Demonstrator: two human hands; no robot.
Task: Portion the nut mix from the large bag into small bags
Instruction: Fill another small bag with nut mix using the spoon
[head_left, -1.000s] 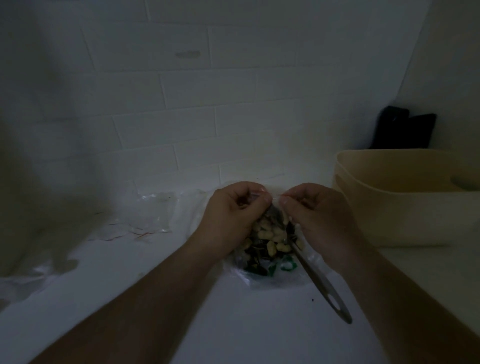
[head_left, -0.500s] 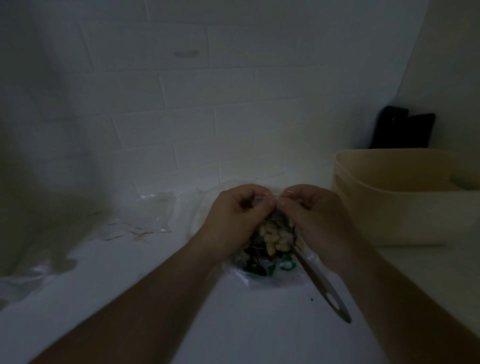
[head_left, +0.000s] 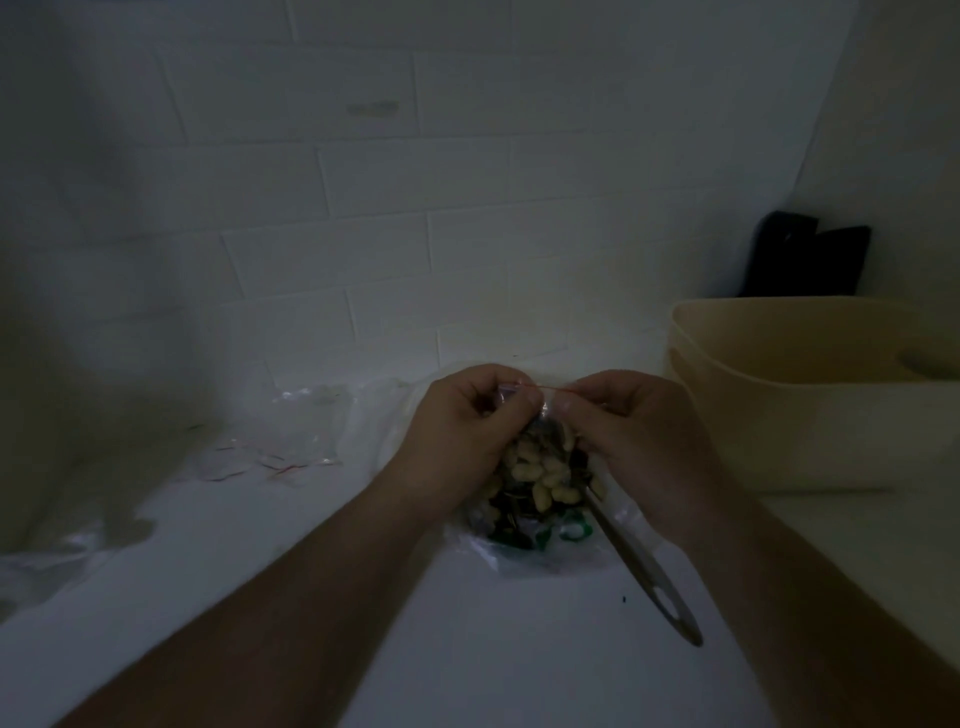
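Observation:
A small clear bag (head_left: 540, 467) filled with pale nuts and dark bits hangs between my two hands above the white counter. My left hand (head_left: 457, 441) pinches the bag's red zip strip at its left end, and my right hand (head_left: 639, 447) pinches the same strip just to the right. Under the small bag lies the large clear bag (head_left: 535, 540), flat on the counter with dark and green pieces in it. A metal scoop handle (head_left: 649, 577) sticks out of the large bag toward the lower right; its head is hidden.
Several empty small zip bags (head_left: 280, 447) lie on the counter to the left. A beige plastic tub (head_left: 810, 400) stands at the right, with a dark object (head_left: 805, 254) behind it. The tiled wall (head_left: 363, 234) is close behind my hands.
My hands have stayed at the bag's top strip and dropped a little toward the counter. The fingertips have shifted slightly along the strip. Everything else is still.

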